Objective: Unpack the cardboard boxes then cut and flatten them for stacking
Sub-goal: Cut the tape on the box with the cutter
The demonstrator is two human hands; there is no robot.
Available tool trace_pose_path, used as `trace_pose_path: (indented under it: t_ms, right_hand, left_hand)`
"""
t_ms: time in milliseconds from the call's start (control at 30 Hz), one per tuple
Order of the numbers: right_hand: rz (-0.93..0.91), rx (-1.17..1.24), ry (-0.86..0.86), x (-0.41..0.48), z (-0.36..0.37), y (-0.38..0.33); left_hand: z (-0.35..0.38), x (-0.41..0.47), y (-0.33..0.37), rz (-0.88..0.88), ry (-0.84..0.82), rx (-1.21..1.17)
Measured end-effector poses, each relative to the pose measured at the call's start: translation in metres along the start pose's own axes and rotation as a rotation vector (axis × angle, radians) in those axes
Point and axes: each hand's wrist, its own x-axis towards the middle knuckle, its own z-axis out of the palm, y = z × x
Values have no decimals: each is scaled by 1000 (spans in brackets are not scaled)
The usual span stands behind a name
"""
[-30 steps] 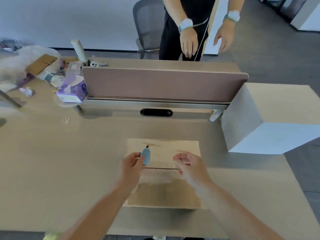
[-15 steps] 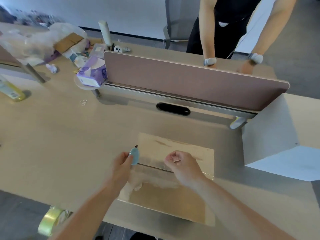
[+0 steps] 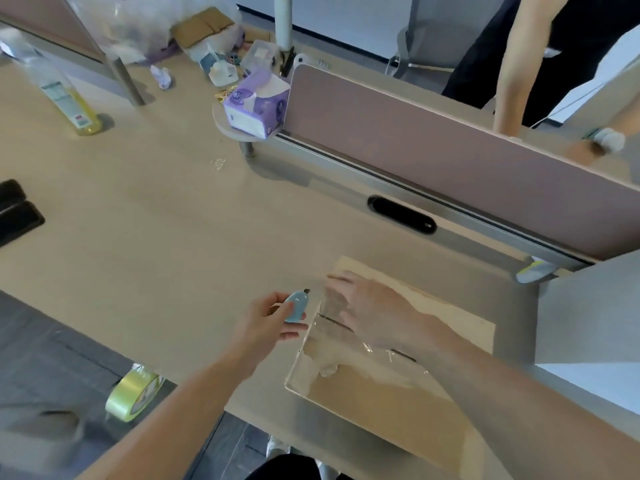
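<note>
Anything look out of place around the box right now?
Two things. The clear tape over the seam of the cardboard box is wrinkled and partly lifted under the right hand. A yellow-green tape roll sits below the near edge of the desk, off the work surface. The left hand holds the blue cutter beside the box.

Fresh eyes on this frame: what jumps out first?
The left hand grips a small blue box cutter just left of the taped cardboard box at the near edge of the desk, while the right hand rests on its top. Farther back, a purple tissue box sits at the pink divider's left end.
</note>
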Motion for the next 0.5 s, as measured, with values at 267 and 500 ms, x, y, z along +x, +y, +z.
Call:
trace_pose_path:
  t_ms: [267,500]
  right_hand:
    - [-170,-468,-123,43,-20,-8]
    - [-15,-346,-280,77,-24,-20]
  left_hand:
    - [-14,19,-8,28,-126,74]
    - [-13,35,-5,95,-205,193]
